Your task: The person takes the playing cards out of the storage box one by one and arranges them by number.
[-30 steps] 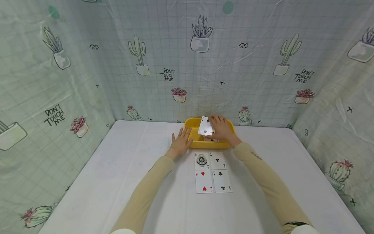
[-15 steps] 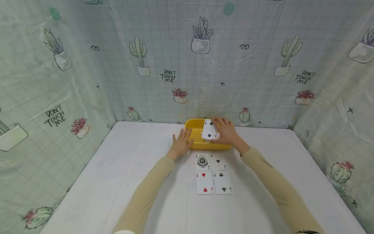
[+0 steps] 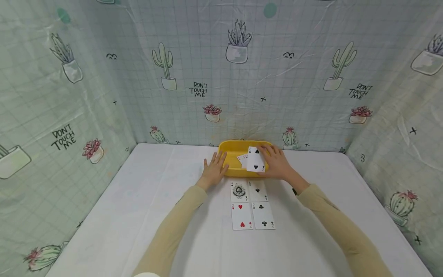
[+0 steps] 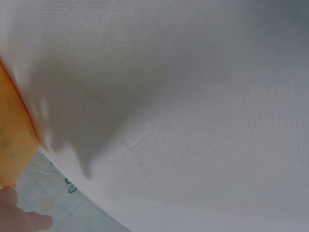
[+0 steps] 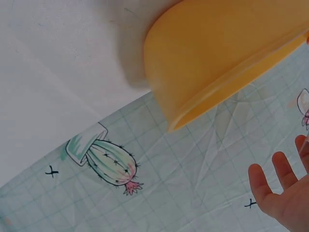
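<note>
Above the right part of the yellow bin [image 3: 235,173], my right hand [image 3: 278,163] pinches a two of spades [image 3: 255,159] by its right side, face up. Part of another card [image 3: 242,159] shows inside the bin, behind the held one. My left hand [image 3: 213,169] rests on the bin's left rim with its fingers spread out straight. The left wrist view catches only some fingers [image 4: 24,215] beside the orange-yellow wall [image 4: 14,130]. From the right wrist, the right fingers [image 5: 285,176] appear near the bin's outer side [image 5: 207,53]; the held card is out of that view.
In front of the bin lie an ace of spades [image 3: 239,191], an ace of clubs [image 3: 258,191], a two of hearts [image 3: 242,216] and a two of clubs [image 3: 263,216], in two rows on the white table [image 3: 145,215]. A patterned curtain [image 3: 238,84] stands behind.
The right hand has drawn the two of spades rightward and toward the near rim, uncovering a card in the bin. The left hand and the laid-out cards have stayed in place.
</note>
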Motion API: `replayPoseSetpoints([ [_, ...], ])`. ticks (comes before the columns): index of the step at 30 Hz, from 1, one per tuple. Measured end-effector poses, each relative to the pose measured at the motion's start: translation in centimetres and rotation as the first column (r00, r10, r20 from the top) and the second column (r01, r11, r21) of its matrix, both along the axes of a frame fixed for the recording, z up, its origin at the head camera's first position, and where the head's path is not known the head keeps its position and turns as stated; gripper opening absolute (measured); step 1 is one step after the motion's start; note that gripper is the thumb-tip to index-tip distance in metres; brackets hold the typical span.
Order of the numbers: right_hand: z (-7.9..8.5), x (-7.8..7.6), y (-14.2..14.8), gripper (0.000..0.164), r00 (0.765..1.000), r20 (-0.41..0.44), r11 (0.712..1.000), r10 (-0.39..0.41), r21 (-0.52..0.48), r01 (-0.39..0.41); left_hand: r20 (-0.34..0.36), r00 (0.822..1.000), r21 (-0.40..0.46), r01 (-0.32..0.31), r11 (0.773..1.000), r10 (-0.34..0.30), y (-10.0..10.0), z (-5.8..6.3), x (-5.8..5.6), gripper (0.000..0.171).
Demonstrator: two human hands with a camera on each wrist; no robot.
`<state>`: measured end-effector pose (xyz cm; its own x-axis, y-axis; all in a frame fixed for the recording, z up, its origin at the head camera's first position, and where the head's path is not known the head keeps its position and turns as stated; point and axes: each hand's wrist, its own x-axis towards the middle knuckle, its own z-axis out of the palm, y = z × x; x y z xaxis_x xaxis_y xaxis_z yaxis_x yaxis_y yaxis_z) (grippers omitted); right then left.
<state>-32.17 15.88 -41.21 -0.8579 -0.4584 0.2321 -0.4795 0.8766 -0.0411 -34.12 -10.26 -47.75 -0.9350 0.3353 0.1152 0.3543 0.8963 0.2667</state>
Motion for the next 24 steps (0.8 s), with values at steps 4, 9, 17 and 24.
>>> replayPoseSetpoints([
  [4, 0.3, 1.1, 0.3, 0.097, 1.0, 0.014, 1.0, 0.0, -0.001, 0.0, 0.002, 1.0, -0.003, 0.003, 1.0, -0.003, 0.0, 0.1, 0.0, 0.056],
  [9, 0.6, 2.3, 1.1, 0.096, 1.0, 0.008, 1.0, 0.007, 0.014, -0.007, 0.013, 1.0, -0.004, 0.003, 1.0, -0.003, 0.0, 0.2, 0.0, 0.056],
  [17, 1.0, 4.5, 2.9, 0.097, 1.0, 0.026, 0.999, 0.017, 0.036, -0.018, 0.005, 1.0, -0.003, 0.001, 1.0, -0.001, 0.0, 0.6, 0.2, 0.056],
  [24, 0.6, 6.5, 4.3, 0.098, 0.998, 0.066, 0.999, 0.01, 0.05, -0.014, 0.015, 1.0, 0.011, 0.001, 1.0, -0.002, 0.1, 0.6, 0.3, 0.055],
])
